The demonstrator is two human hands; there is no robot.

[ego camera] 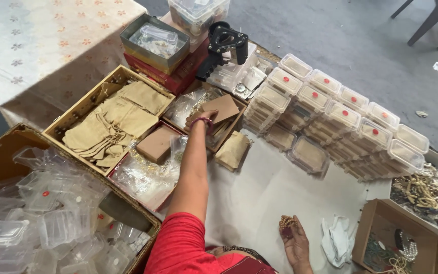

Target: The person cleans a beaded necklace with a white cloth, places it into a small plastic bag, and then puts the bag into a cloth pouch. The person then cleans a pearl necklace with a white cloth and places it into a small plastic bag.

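Note:
My left hand (198,122), with a pink bangle on the wrist, reaches forward into a small open box (231,129) of brown cards and touches the cards (222,107); its fingers are hidden among them. My right hand (294,238) rests palm up on the white sheet near me and holds a bunch of brown beads (287,222). A tan cloth pouch (233,149) lies just right of the card box.
Stacks of lidded clear plastic boxes (340,119) fill the right. A wooden tray of tan pouches (115,122) sits at left, a carton of empty clear containers (41,218) near left. Boxes of bead jewellery (422,195) stand at right, white cloth (336,238) beside them.

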